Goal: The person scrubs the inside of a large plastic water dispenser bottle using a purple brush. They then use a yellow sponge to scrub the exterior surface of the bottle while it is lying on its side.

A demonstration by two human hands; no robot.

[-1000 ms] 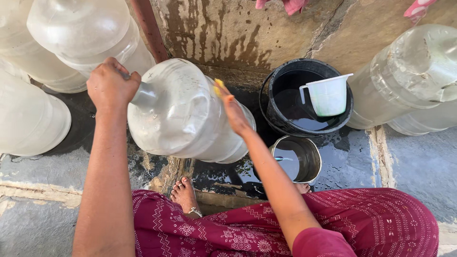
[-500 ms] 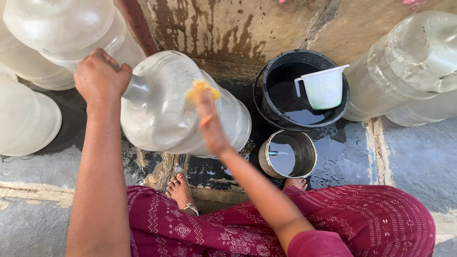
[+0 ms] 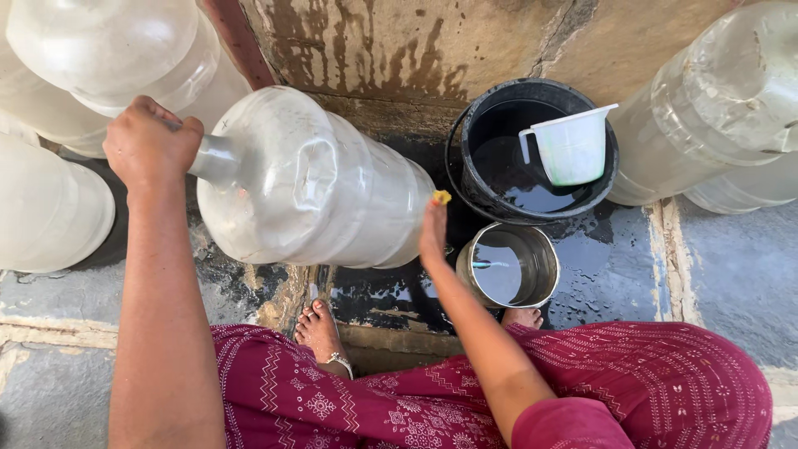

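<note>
My left grip (image 3: 150, 141) stays clenched on the large translucent plastic water jug's (image 3: 307, 183) neck; my right grip (image 3: 434, 229), pinching a yellow scrub pad (image 3: 441, 197), has slid to its base.

No label, sign or screen shows; the only packaging is large bare water jugs of cloudy clear plastic, round and ribbed. One jug (image 3: 307, 179) lies tilted on its side just left of the black bucket (image 3: 478, 133), neck pointing away from it, gripped at the neck by the left hand (image 3: 150, 145); the right hand (image 3: 432, 229) presses a small yellow pad (image 3: 441, 197) to its base. Two more jugs (image 3: 715, 100) lie just right of the bucket, and several others (image 3: 108, 50) sit well to its left.
</note>
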